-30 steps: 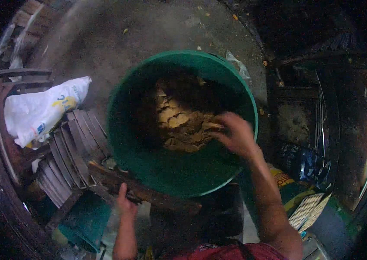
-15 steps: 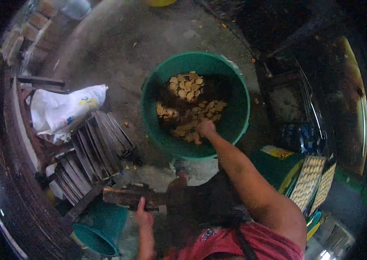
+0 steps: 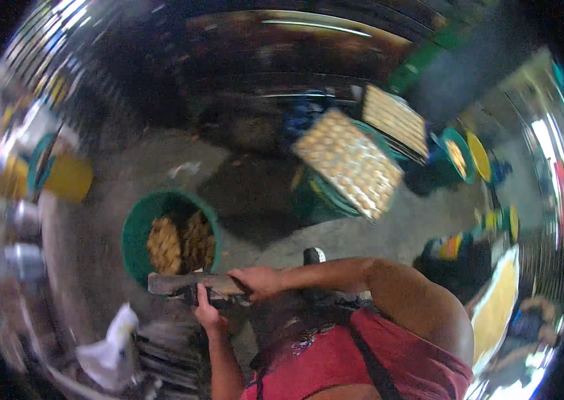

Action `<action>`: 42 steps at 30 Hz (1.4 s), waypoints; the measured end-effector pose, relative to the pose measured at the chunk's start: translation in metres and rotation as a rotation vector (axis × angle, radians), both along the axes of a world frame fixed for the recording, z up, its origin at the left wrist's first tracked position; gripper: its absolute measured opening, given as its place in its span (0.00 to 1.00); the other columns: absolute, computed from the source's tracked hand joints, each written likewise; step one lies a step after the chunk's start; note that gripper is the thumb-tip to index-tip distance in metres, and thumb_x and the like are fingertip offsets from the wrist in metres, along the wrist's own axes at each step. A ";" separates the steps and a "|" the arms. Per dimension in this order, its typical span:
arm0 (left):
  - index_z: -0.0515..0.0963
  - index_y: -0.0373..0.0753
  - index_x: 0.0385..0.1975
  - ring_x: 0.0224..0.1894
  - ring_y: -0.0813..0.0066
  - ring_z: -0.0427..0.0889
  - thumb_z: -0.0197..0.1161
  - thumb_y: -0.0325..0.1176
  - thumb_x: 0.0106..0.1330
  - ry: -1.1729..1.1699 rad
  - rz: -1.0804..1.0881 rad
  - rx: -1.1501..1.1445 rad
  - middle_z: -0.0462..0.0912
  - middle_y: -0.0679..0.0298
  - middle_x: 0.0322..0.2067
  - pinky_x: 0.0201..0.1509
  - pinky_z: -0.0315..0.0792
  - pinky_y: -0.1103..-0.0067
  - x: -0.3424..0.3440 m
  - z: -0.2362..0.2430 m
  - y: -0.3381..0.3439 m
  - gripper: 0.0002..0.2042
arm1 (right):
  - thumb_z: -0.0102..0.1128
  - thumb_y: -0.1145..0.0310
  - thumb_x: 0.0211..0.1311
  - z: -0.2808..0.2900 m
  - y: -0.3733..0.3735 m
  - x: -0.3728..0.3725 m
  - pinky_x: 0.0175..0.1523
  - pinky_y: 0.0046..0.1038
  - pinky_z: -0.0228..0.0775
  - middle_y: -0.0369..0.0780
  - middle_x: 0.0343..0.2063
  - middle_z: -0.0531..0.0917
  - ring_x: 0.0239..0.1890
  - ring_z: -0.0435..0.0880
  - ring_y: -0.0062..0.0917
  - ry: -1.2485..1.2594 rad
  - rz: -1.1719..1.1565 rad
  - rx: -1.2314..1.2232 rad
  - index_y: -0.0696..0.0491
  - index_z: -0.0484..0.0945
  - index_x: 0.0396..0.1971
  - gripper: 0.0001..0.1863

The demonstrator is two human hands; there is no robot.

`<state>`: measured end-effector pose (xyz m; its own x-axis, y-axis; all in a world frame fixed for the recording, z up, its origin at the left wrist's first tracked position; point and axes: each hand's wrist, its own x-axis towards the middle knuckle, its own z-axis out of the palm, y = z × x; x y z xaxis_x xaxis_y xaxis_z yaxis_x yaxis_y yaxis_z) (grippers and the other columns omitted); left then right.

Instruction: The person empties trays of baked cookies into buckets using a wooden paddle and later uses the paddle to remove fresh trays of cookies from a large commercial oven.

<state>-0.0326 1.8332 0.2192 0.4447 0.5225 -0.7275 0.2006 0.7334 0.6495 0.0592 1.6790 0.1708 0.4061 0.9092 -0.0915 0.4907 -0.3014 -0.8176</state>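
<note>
A long, narrow, worn brown tray, seen nearly edge-on, lies across in front of my body. My left hand grips its near side, thumb up along the edge. Around its right end the fingers of my right hand are closed. Just beyond the tray's left part stands a round green tub, partly filled with flat round brown biscuits. The tray's near edge covers a bit of the tub's rim. Motion blurs the picture somewhat.
Ahead to the right, a tray of pale round pieces rests on a green tub, with another loaded tray behind. A yellow bucket stands far left. Near left are a white sack and stacked dark trays.
My right hand has left the biscuits in the tub and come back to the brown tray. The view has swung to the right, so the tub now appears further left.
</note>
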 end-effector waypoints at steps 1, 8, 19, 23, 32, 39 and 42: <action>0.71 0.29 0.45 0.45 0.65 0.73 0.60 0.44 0.60 -0.019 -0.185 0.058 0.75 0.58 0.42 0.48 0.67 0.70 -0.001 -0.007 0.001 0.23 | 0.67 0.63 0.39 0.014 -0.013 -0.002 0.47 0.43 0.67 0.52 0.42 0.74 0.44 0.74 0.49 0.067 -0.122 -0.141 0.54 0.57 0.54 0.40; 0.67 0.30 0.48 0.47 0.66 0.73 0.65 0.38 0.56 -0.051 -0.736 0.312 0.73 0.57 0.47 0.48 0.68 0.72 0.070 -0.014 -0.087 0.25 | 0.68 0.63 0.36 0.007 -0.197 0.039 0.42 0.42 0.68 0.50 0.33 0.75 0.37 0.75 0.47 0.025 -0.679 -0.173 0.55 0.64 0.41 0.30; 0.74 0.38 0.43 0.42 0.71 0.79 0.53 0.38 0.64 -0.132 -0.777 -0.545 0.80 0.64 0.40 0.49 0.70 0.74 0.079 -0.044 -0.237 0.13 | 0.61 0.69 0.48 0.013 -0.504 0.050 0.32 0.24 0.68 0.35 0.26 0.74 0.28 0.72 0.19 0.472 -1.564 0.298 0.57 0.69 0.38 0.17; 0.75 0.38 0.43 0.40 0.69 0.79 0.56 0.36 0.62 -0.126 -0.868 -0.538 0.80 0.63 0.39 0.46 0.73 0.72 0.128 -0.072 -0.281 0.13 | 0.55 0.70 0.51 0.007 -0.553 0.053 0.30 0.27 0.68 0.37 0.29 0.75 0.28 0.73 0.23 0.443 -1.753 0.454 0.56 0.68 0.36 0.12; 0.70 0.30 0.46 0.41 0.69 0.78 0.63 0.37 0.56 -0.033 -1.266 -0.221 0.77 0.58 0.43 0.46 0.72 0.74 0.253 -0.007 -0.458 0.21 | 0.53 0.70 0.53 -0.031 -0.689 0.120 0.30 0.30 0.67 0.40 0.27 0.76 0.29 0.76 0.27 0.437 -2.037 0.376 0.55 0.67 0.35 0.10; 0.72 0.38 0.46 0.39 0.70 0.78 0.63 0.38 0.57 -0.008 -1.208 -0.289 0.78 0.63 0.40 0.43 0.72 0.76 0.281 -0.141 -0.561 0.19 | 0.53 0.72 0.51 -0.130 -0.783 0.265 0.28 0.32 0.68 0.41 0.28 0.78 0.32 0.78 0.28 0.820 -1.951 0.375 0.56 0.67 0.37 0.13; 0.72 0.39 0.45 0.39 0.72 0.78 0.61 0.38 0.58 0.097 -1.233 -0.387 0.79 0.64 0.39 0.44 0.71 0.76 0.298 -0.152 -0.618 0.17 | 0.53 0.73 0.49 -0.174 -0.810 0.289 0.28 0.31 0.69 0.41 0.28 0.78 0.31 0.78 0.28 0.838 -1.954 0.221 0.57 0.71 0.35 0.11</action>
<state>0.2653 1.2148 0.0667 0.4165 -0.4418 -0.7945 0.9084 0.1678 0.3829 0.3486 0.8689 -0.0029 0.5297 -0.5030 -0.6830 -0.6582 0.2642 -0.7050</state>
